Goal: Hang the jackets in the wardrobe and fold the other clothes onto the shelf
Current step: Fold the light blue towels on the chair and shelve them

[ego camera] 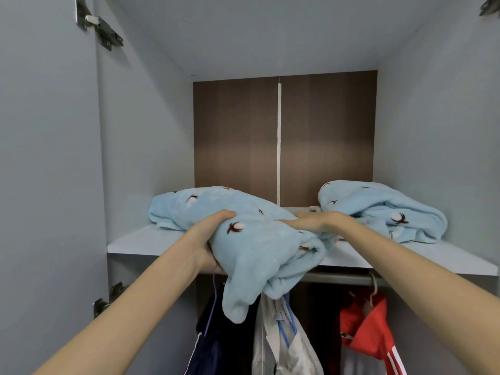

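Observation:
A folded light-blue fleece garment [251, 239] with small brown-and-white motifs lies half on the grey wardrobe shelf [135, 243], one end hanging over the front edge. My left hand [213, 236] grips its near-left side, thumb on top and fingers underneath. My right hand [311, 221] lies flat on its right part, fingers straight. A second folded light-blue fleece garment [384, 211] rests on the shelf at the right. Below the shelf hang a dark navy jacket [224, 345], a white jacket [286, 345] and a red jacket [365, 328].
The hanging rail [343, 278] runs just under the shelf. A brown back panel [235, 136] closes the compartment. The grey side walls [140, 144] stand close on both sides, with door hinges [102, 28] at upper left and lower left.

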The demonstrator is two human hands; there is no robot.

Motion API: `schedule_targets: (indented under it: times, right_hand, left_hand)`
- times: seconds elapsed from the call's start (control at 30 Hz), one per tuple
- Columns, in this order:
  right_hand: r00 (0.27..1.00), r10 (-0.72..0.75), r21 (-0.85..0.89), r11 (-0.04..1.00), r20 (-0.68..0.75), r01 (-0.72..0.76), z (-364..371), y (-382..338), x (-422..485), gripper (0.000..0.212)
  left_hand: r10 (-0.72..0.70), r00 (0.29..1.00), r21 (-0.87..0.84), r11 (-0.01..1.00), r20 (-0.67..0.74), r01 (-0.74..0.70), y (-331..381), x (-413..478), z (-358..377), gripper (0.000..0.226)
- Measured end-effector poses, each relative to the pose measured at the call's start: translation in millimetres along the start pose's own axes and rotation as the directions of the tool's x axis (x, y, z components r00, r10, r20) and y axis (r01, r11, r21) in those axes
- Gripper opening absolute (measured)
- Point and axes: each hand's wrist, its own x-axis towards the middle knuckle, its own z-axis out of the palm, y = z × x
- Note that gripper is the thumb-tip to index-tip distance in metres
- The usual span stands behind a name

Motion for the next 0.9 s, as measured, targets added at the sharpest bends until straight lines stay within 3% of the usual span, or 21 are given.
schedule_targets:
  times: [0.1, 0.17, 0.27, 0.33, 0.4, 0.47, 0.53, 0.63, 0.7, 0.77, 0.83, 0.9]
  right_hand:
    - [0.991, -0.048, -0.024, 0.999, -0.127, 0.045, 0.3, -10.1, -2.4, 0.038]
    - [0.961, -0.069, -0.104, 0.994, -0.267, 0.043, -4.0, -16.3, 1.2, 0.039]
    - [0.857, -0.168, -0.177, 0.980, -0.487, 0.092, -22.8, -32.8, 4.1, 0.031]
    - [0.757, -0.239, -0.179, 0.970, -0.609, 0.163, -45.0, -47.6, 2.3, 0.029]
    - [0.695, -0.305, -0.194, 0.952, -0.651, 0.236, -69.1, -59.7, 3.8, 0.027]
    - [0.677, -0.362, -0.298, 0.930, -0.641, 0.215, -86.1, -66.6, 10.5, 0.028]
    - [0.660, -0.382, -0.377, 0.912, -0.647, 0.158, -93.2, -67.1, 22.8, 0.035]
    - [0.634, -0.350, -0.364, 0.924, -0.689, 0.115, -89.4, -60.0, 43.1, 0.055]
    - [0.666, -0.327, -0.367, 0.926, -0.670, 0.087, -83.8, -48.2, 53.7, 0.059]
    - [0.763, -0.282, -0.360, 0.930, -0.582, 0.069, -77.1, -29.1, 59.2, 0.055]
    - [0.844, -0.235, -0.255, 0.959, -0.483, 0.122, -69.2, -8.5, 56.6, 0.039]
    - [0.862, -0.239, -0.118, 0.971, -0.447, 0.208, -59.1, 3.6, 43.7, 0.027]
  left_hand:
    - [0.034, 0.999, -0.039, 0.999, 0.005, -0.034, 1.6, -2.2, 3.3, 0.049]
    - [0.096, 0.995, -0.053, 0.994, 0.001, -0.096, 4.0, -4.0, 7.8, 0.038]
    - [0.203, 0.979, -0.192, 0.960, -0.025, -0.204, 7.3, -1.8, 18.2, 0.021]
    - [0.303, 0.953, -0.354, 0.888, -0.029, -0.293, 10.2, 4.4, 28.1, 0.027]
    - [0.403, 0.912, -0.463, 0.797, -0.069, -0.388, 11.1, 15.6, 43.0, 0.038]
    - [0.444, 0.890, -0.532, 0.731, -0.103, -0.427, 8.8, 29.2, 60.4, 0.033]
    - [0.434, 0.895, -0.607, 0.686, -0.100, -0.400, 3.2, 44.4, 78.1, 0.022]
    - [0.361, 0.928, -0.698, 0.642, -0.089, -0.316, -11.5, 62.9, 97.6, 0.023]
    - [0.314, 0.948, -0.689, 0.676, -0.052, -0.262, -23.1, 71.3, 102.7, 0.032]
    - [0.237, 0.971, -0.656, 0.737, 0.022, -0.165, -28.2, 74.8, 101.9, 0.046]
    - [0.161, 0.980, -0.629, 0.775, 0.117, -0.052, -26.1, 75.2, 98.4, 0.051]
    - [0.100, 0.980, -0.598, 0.801, 0.172, 0.023, -21.8, 78.0, 95.9, 0.058]
